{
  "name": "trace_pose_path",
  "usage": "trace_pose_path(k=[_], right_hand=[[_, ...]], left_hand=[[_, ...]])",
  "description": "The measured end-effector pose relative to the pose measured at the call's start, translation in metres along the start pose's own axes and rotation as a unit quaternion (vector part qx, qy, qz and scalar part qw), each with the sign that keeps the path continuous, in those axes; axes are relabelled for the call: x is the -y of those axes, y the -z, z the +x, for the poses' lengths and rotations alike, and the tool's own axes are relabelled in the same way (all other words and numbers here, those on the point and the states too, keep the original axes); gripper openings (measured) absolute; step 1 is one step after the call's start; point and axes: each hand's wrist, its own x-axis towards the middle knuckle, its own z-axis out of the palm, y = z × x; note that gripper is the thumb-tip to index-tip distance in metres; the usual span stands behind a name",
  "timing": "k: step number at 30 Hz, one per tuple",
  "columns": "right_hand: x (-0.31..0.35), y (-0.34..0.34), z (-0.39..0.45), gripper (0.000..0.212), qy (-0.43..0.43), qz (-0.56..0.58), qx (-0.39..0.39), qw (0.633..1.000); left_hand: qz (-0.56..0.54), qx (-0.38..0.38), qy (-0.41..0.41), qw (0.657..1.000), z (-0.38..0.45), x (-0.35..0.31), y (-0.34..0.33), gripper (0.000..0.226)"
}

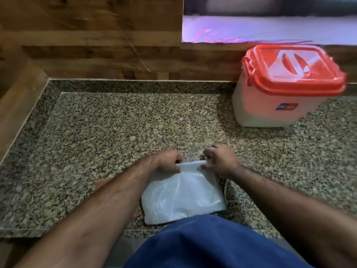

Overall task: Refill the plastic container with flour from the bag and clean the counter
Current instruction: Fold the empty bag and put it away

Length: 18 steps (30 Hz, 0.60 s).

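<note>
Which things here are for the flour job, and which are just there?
For the job: flour bag, held at its top edge by the left hand and right hand; plastic container with red lid; counter.

Just there: wooden wall, window ledge.

The bag (pixel 183 192) is laid flat on the counter (pixel 116 128) at its near edge. Its far end is pinched by the left hand (pixel 166 161) and the right hand (pixel 220 161), side by side. The plastic container (pixel 286 88), lid on, is set far right against the back wall (pixel 96 39), well apart from the bag.
</note>
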Motion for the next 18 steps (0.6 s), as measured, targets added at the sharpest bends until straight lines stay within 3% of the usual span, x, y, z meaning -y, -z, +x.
trace_pose_path(k=[2,4,6,9,12,14,18], right_hand=[[0.001,0.003,-0.006,0.060,-0.044,0.172,-0.047,0.983],[0.001,0.007,-0.010,0.066,-0.091,0.325,-0.080,0.938],[-0.001,0.008,-0.009,0.078,-0.133,0.409,-0.102,0.897],[0.001,0.010,-0.002,0.092,-0.160,0.550,-0.094,0.814],[0.019,0.019,0.002,0.084,-0.122,0.673,-0.020,0.729],[0.033,0.030,0.003,0.062,-0.085,0.699,0.024,0.710],[0.041,0.044,0.009,0.057,-0.067,0.660,0.051,0.746]], left_hand=[[-0.058,0.013,-0.024,0.998,-0.011,0.005,0.012,0.011],[-0.131,-0.007,-0.029,0.991,-0.024,0.013,0.025,0.007],[-0.261,-0.031,-0.033,0.964,-0.036,0.025,0.033,0.009],[-0.439,-0.096,-0.060,0.891,-0.047,0.037,0.036,0.011],[-0.591,-0.182,-0.070,0.783,-0.050,0.032,0.027,0.014],[-0.641,-0.221,-0.072,0.732,-0.048,0.027,0.019,0.019],[-0.672,-0.265,-0.069,0.688,-0.053,0.017,0.006,0.024]])
